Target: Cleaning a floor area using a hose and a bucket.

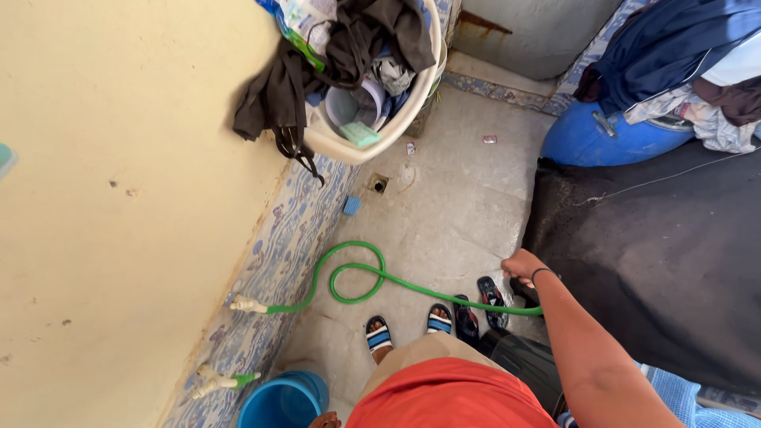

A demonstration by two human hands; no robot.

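A washing area is seen from above. The right hand (521,264) is reached out over the rim of a large black tub (658,254), its fingers curled together; whether anything is gripped cannot be told. A green hose (357,273) is looped on the concrete floor (452,206), run from a white wall tap (246,303) towards the tub, passing just below the hand. A blue bucket (281,400) is set beneath a second tap (212,384). A white laundry basin (372,135) heaped with dark clothes is perched on the tiled ledge (277,261). The left hand is out of sight.
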